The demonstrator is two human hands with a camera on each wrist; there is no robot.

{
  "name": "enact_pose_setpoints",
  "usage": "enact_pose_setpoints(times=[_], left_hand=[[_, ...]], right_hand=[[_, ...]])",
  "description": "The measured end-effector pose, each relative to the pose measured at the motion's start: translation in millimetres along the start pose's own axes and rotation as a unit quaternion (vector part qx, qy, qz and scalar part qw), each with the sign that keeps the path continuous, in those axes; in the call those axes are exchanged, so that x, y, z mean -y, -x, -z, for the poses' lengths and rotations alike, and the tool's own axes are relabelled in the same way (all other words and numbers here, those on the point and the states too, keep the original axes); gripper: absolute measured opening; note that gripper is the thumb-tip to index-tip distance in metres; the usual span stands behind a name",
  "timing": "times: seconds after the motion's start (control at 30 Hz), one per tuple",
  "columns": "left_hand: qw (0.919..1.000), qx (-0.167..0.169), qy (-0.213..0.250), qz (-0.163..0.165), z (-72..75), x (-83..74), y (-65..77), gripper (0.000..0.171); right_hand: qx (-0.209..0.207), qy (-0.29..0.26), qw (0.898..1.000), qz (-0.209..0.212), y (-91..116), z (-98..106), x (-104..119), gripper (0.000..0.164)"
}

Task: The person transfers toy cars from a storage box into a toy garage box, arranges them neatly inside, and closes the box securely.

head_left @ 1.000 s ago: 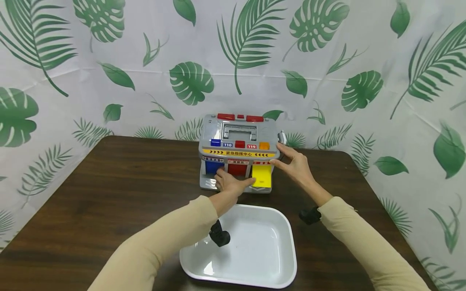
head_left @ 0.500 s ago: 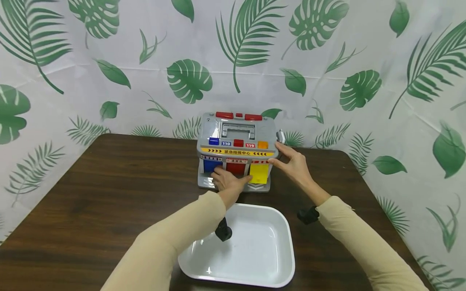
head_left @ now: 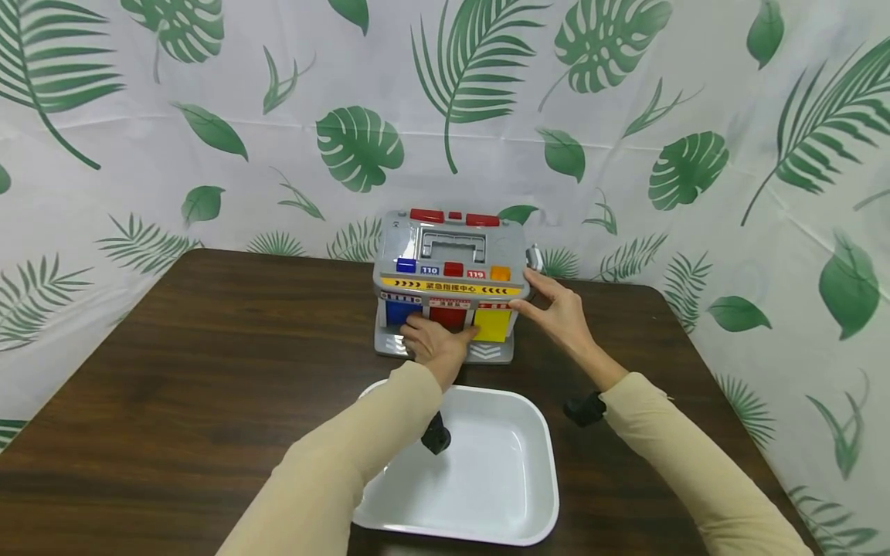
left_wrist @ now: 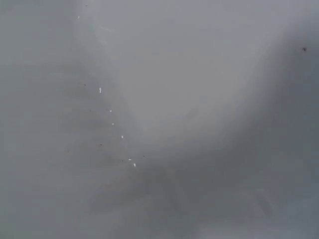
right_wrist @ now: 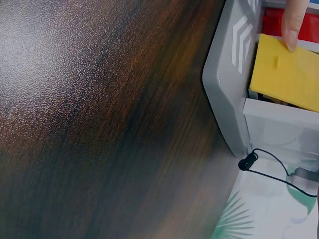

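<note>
A grey toy rescue station [head_left: 452,289] stands upright at the table's back, with blue [head_left: 403,312], red [head_left: 447,316] and yellow doors [head_left: 491,325] along its front. The yellow door stands partly swung out, a dark gap showing along its side in the right wrist view. My left hand [head_left: 436,345] is before the station; its thumb touches the yellow door's lower left corner, while its fingers lie near the blue and red doors, partly hidden. My right hand [head_left: 563,316] holds the roof's right front corner between thumb and fingers. The left wrist view shows only grey blur.
A white tray [head_left: 545,463] lies in front of the station, under my left forearm. A black clip-like piece on a thin cord [right_wrist: 247,162] hangs by the station's side. The brown table [head_left: 208,386] meets a leaf-patterned backdrop [head_left: 278,185] behind.
The yellow door's lower edge has risen, with my left thumb following at its corner. My right hand keeps its hold on the roof corner. The head view has shifted slightly.
</note>
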State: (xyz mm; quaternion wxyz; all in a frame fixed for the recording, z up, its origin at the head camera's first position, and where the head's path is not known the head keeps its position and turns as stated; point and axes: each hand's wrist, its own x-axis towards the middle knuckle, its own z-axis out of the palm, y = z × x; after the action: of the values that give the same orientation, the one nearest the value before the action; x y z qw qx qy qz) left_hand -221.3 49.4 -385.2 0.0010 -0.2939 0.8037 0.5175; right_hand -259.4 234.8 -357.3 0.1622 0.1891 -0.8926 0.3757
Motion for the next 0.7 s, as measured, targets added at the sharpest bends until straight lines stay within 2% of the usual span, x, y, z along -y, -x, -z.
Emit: enact_pose_setpoints(times=[0.3,0.7], left_hand=[[0.9993,-0.033,-0.018,-0.008,-4.0,-0.9,-3.1,0.115],[0.9978,-0.059,-0.031,-0.005,-11.2,-2.6,-5.1,0.114]], right_hand=[[-0.004,0.002,1.000,0.004,-1.8,-1.1,0.8,0.064],[-0.010,0.010,1.000,0.007,1.0,-1.1,1.0,0.065]])
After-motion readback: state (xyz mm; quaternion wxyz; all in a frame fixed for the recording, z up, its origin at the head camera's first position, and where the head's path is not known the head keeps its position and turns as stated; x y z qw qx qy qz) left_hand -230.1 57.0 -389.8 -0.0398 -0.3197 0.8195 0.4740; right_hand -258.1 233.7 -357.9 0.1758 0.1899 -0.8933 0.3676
